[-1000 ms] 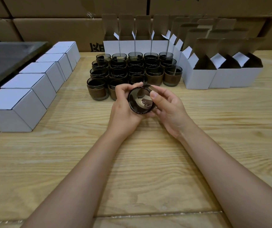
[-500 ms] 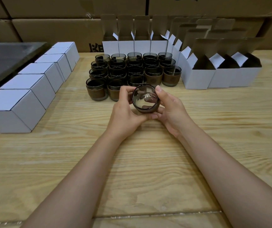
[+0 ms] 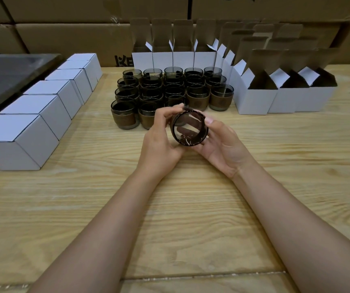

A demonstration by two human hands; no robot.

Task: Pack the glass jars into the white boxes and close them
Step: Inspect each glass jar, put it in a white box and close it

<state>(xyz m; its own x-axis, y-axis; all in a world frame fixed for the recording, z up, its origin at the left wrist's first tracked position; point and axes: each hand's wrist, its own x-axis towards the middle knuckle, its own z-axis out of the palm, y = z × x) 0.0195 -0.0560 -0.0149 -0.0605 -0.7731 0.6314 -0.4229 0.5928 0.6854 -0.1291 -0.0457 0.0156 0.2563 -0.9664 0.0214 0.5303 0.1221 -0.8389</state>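
Glass jar [image 3: 189,128] gripped by both hands; jar cluster [image 3: 169,92] just behind.

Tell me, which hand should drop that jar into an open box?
Probably the right hand. Both it and the left hand hold the jar, but the nearest open boxes stand on the right hand's side, while only closed boxes line the left.

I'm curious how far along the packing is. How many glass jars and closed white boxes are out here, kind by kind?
Standing glass jars on the table: 18
Held glass jar, between left hand and right hand: 1
Closed white boxes: 6
Total: 25
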